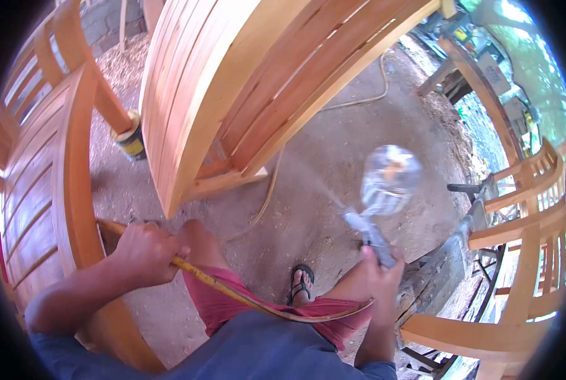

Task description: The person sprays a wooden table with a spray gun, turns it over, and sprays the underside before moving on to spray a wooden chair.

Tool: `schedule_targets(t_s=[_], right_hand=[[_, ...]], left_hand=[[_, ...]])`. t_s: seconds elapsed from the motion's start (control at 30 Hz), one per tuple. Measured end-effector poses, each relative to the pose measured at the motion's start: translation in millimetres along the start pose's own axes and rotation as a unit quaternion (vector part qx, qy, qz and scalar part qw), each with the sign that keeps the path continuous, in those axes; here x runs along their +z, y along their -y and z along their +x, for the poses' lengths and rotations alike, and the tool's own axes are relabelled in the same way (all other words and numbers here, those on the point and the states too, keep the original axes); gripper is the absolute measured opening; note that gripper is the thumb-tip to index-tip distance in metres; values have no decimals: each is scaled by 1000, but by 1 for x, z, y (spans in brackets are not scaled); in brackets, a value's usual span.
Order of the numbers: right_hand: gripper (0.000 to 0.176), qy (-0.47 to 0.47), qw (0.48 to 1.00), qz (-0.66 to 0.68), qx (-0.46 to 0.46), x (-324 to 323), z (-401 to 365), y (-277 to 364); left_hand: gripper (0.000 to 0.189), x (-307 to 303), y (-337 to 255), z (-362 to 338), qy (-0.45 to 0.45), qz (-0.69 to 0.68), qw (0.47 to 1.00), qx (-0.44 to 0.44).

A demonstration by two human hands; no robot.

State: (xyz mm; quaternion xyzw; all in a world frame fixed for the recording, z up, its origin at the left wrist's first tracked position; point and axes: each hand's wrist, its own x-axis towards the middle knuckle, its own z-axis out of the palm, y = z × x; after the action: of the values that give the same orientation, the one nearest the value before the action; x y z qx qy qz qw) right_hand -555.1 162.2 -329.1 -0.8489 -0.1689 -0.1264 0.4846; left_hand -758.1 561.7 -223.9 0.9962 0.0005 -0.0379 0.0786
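Note:
My right hand [384,273] is wrapped round the grip of a metal spray gun [368,234], which has a clear cup [390,177] on top. A pale mist leaves its nozzle toward the wooden bench [213,82] standing tilted ahead of me. My left hand [149,253] is closed round a yellow hose [232,291] at the left. The hose sags across my lap and runs up beside my right wrist. Its join to the gun is hidden.
A slatted wooden bench [36,183] stands close on the left, a can [130,140] under its armrest. More wooden chairs [523,234] are at the right beside a rough log [435,269]. Another hose [271,190] lies on the dirt floor [333,152].

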Motion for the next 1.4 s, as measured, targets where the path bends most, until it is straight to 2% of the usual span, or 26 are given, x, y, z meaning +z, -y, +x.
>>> schedule_targets(t_s=[0.07,0.13,0.27,0.33,0.37,0.43,0.53,0.63,0.67,0.77,0.9,0.93,1.07,1.17,1.27,1.4], right_hand=[[22,-84,996,15,-22,-19,8,-9],[28,-37,996,67,45,-53,33,57],[35,-154,959,234,-33,-76,61,72],[38,-192,938,281,-68,-87,72,66],[37,-203,930,295,-78,-91,75,66],[35,-224,914,324,-95,-95,81,74],[32,-338,892,294,-58,-84,92,93],[30,-338,904,253,-72,-71,101,96],[28,-325,908,260,-47,-67,101,86],[29,-304,904,284,-99,-53,107,86],[33,-309,907,276,-73,-37,114,96],[36,-318,902,291,-32,-33,116,101],[43,-201,883,412,-97,-23,121,82],[47,-138,865,464,-132,-11,125,83],[45,-85,858,474,-178,-3,127,96],[47,-127,870,443,-176,1,130,108]], left_hand=[[20,2,5,-2,-4,2,1000,-5],[18,4,9,-1,-20,-6,1000,-9],[16,2,9,2,-46,-25,998,-35],[25,1,9,3,-61,-29,997,-36],[30,0,9,4,-68,-31,996,-38],[26,-1,9,4,-57,-19,996,-71],[28,-2,10,5,-52,-15,993,-104],[30,3,16,6,-48,-18,991,-123],[31,3,17,5,-46,-19,990,-130],[30,-4,13,5,-12,-10,988,-151],[28,-4,15,6,30,8,982,-186],[28,-4,18,7,48,16,979,-199],[30,-15,26,8,152,57,963,-215],[34,-4,41,9,286,135,925,-210],[36,5,46,6,279,113,926,-229],[35,-1,40,5,265,86,933,-226]])
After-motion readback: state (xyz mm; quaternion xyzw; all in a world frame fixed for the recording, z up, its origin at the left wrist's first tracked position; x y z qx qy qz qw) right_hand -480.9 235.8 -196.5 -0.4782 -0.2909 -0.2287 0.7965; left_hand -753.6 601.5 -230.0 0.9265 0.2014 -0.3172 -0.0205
